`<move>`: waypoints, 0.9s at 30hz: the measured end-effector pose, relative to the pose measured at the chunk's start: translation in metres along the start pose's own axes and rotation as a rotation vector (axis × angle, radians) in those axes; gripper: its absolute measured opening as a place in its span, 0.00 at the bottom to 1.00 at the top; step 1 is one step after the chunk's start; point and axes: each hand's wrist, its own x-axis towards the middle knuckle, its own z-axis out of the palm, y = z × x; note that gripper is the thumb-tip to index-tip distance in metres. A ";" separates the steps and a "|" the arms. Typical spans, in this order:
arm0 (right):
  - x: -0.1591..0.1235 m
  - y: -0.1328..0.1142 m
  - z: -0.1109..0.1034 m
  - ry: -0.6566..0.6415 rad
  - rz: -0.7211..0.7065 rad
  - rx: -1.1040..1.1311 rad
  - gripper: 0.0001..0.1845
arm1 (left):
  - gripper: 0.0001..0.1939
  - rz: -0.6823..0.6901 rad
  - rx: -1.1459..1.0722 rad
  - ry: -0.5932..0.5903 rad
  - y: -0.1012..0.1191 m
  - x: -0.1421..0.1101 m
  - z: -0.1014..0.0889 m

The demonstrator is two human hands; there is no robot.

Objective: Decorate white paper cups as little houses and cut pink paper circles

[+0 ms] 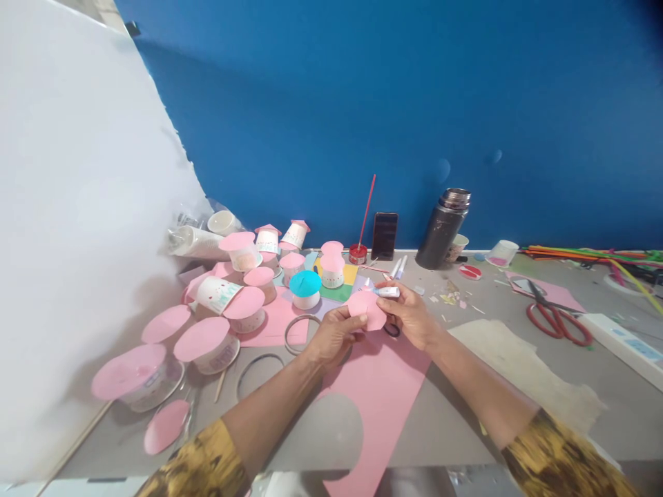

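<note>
A small pink paper disc [367, 312] is raised above the table between my two hands. My left hand [334, 333] pinches its left and lower edge, thumb on top. My right hand [409, 314] has its fingers closed on the right edge. Just behind the disc, a white tube-like item with a pointed tip [387, 292] shows by my right fingers; whether they touch it I cannot tell. A dark loop [392, 330], perhaps a scissor handle, peeks out under my right hand. Below lies a pink sheet [380, 407] with a large round cut-out.
At the left stand several paper cups topped with pink discs [202, 338], and one with a blue disc [305, 283]. Tape rings [300, 334] lie nearby. At the back are a phone [385, 236] and a dark flask [444, 228]. Red-handled scissors [559, 323] and a power strip [621, 345] lie right.
</note>
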 end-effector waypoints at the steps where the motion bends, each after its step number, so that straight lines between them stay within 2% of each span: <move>1: 0.000 0.001 0.000 -0.003 -0.001 -0.001 0.30 | 0.22 -0.002 -0.006 -0.006 0.000 0.000 0.001; 7: 0.003 0.007 -0.003 -0.050 -0.020 -0.045 0.28 | 0.23 0.046 0.027 0.075 -0.001 0.001 0.001; 11: 0.006 0.007 -0.006 0.021 -0.134 -0.108 0.27 | 0.31 0.052 0.007 0.001 -0.003 0.002 -0.001; 13: 0.006 0.007 -0.009 0.093 -0.298 -0.278 0.23 | 0.32 -0.020 -0.024 -0.005 -0.003 0.002 -0.003; 16: 0.003 0.008 -0.011 0.154 -0.717 -0.692 0.13 | 0.32 -0.165 -0.147 0.017 0.000 0.000 -0.003; 18: -0.001 0.008 -0.011 0.069 -0.976 -0.946 0.13 | 0.33 -0.201 -0.272 -0.019 0.004 -0.002 -0.001; 20: -0.006 0.008 -0.008 -0.069 -1.105 -1.097 0.16 | 0.33 -0.180 -0.380 -0.063 0.008 -0.003 0.002; 23: -0.013 0.006 -0.002 -0.140 -1.098 -1.085 0.18 | 0.34 -0.136 -0.467 -0.079 0.013 -0.004 0.005; 25: -0.015 0.003 -0.002 -0.071 -1.046 -0.996 0.17 | 0.35 -0.143 -0.494 -0.079 0.015 -0.005 0.005; 27: -0.014 0.000 -0.005 0.056 -0.966 -0.932 0.15 | 0.35 -0.158 -0.506 -0.095 0.016 -0.005 0.005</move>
